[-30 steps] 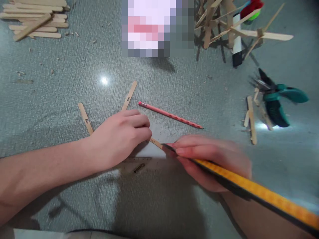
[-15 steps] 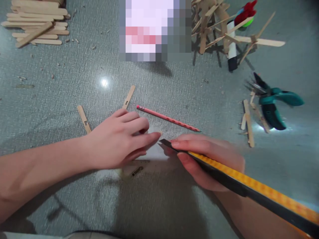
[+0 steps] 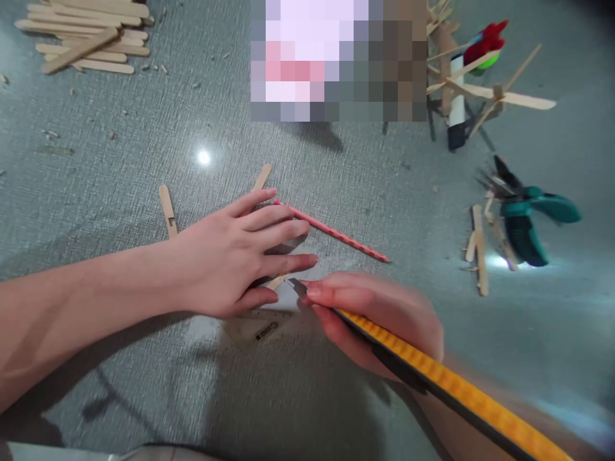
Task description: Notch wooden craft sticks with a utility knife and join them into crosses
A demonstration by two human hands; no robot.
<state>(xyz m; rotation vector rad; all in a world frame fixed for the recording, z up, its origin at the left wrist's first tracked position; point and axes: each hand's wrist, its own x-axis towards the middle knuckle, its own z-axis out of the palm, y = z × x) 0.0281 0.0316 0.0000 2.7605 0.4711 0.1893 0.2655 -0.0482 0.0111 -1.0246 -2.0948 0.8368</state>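
Note:
My left hand (image 3: 245,256) lies palm down with its fingers spread. Between its thumb and index finger shows a bit of a wooden craft stick (image 3: 275,282); the rest is hidden under the hand. My right hand (image 3: 375,320) is closed around a yellow and black utility knife (image 3: 432,368), whose blade (image 3: 296,287) is out and meets the stick's end. Beneath the hands lies a clear ruler (image 3: 259,326), partly covered. Left of my left hand, a notched craft stick (image 3: 167,203) pokes out; another craft stick (image 3: 262,176) shows beyond the fingers. A pink pencil (image 3: 341,235) rests past the fingertips.
Craft sticks (image 3: 96,32) are piled at the far left. On the right lie teal-handled pliers (image 3: 526,202), broken stick pieces (image 3: 478,253), a marker (image 3: 457,105) and a stick assembly (image 3: 500,95). Small wood chips dot the grey table (image 3: 144,128). A blurred-out patch hides the top middle.
My left hand has flattened, its fingers spreading out over the stick. My right hand has moved left with the knife, bringing the blade beside my left index finger and thumb. The view has shifted slightly.

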